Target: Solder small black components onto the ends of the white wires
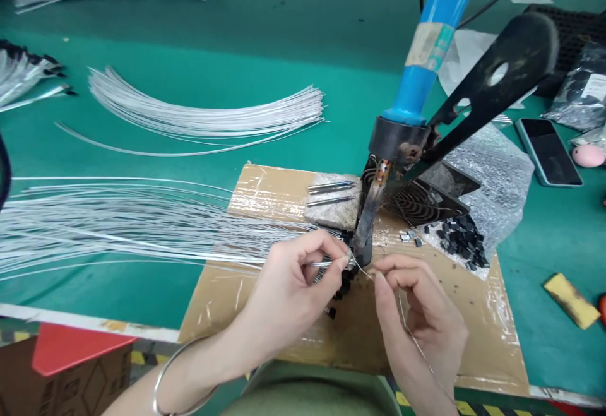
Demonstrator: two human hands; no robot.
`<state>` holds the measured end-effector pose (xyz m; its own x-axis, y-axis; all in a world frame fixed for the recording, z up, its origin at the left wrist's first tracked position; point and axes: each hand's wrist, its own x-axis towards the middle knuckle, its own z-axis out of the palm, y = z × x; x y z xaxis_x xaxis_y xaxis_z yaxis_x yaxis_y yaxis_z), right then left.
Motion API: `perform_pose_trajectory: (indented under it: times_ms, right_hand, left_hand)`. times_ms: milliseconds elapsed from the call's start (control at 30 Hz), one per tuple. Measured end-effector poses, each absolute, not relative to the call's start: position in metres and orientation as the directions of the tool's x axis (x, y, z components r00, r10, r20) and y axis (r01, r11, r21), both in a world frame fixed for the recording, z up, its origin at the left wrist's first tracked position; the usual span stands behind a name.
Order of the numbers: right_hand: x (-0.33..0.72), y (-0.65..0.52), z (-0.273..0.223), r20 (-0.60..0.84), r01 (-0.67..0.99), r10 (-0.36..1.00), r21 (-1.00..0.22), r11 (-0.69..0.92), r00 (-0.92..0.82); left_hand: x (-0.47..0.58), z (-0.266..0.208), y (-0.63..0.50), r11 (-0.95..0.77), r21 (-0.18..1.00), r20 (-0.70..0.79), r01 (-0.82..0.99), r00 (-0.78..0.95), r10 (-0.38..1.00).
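Note:
My left hand (pixel 298 283), wearing a silver bangle (pixel 163 375) at the wrist, pinches the end of a white wire close to the soldering iron's tip; my fingertips partly hide that end. Between the thumb and forefinger of my right hand (pixel 421 321) runs a thin strand of solder wire (pixel 362 269), its end reaching toward the left fingertips. The soldering iron (pixel 411 81), blue-handled, is clamped tip-down in a black bracket (pixel 502 75). Many white wires (pixel 142 220) lie to the left, with black ends (pixel 348 283) gathered under my left hand.
Cardboard (pixel 227 302) covers the work spot, bearing a grey block (pixel 334 204) with metal rods and a black fan (pixel 411 198). Black small parts (pixel 466 239) lie on bubble wrap (pixel 502 170) at right. A phone (pixel 549 151), yellow sponge (pixel 571 300) and wire bundle (pixel 208 116) rest on the green mat.

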<state>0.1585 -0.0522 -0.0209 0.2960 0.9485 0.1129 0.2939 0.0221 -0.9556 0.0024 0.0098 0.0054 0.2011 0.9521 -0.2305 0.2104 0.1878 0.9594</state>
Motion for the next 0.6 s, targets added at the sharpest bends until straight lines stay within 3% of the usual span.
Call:
perform_pose_trajectory:
  times_ms: [233,600]
  right_hand:
    - [0.156,-0.052,-0.015,-0.113,0.008,0.946,-0.993,-0.121,0.304]
    - [0.165,-0.043,-0.015,-0.066,-0.035,0.964,-0.998,-0.059,0.258]
  left_hand:
    - [0.005,0.008,0.016,0.205,0.961,-0.241,0.188,0.196,0.951]
    - [0.004,0.014,0.021,0.246,0.951,-0.277,0.185,0.165,0.946]
